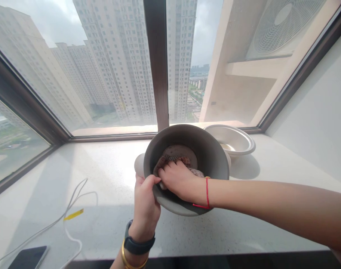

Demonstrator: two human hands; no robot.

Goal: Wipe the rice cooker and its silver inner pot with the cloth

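A deep pot (212, 157), dark grey inside with pale side handles, is tilted toward me above the counter. My left hand (146, 198) grips its near-left rim, thumb over the edge, just below the left handle. Inside the pot, my right hand (181, 179) presses a crumpled, patterned cloth (170, 160) in brown and grey tones against the inner wall. Part of the cloth shows beyond the fingers and another bit shows near the wrist. The pot's lower inside is hidden by my right hand and forearm.
Behind the pot to the right stands a silver metal bowl (243, 144). On the left of the white counter (108, 231) lie a white cable (69, 205) with a yellow tag (73, 215) and a phone (28, 257). Windows with a dark frame (156, 63) border the back.
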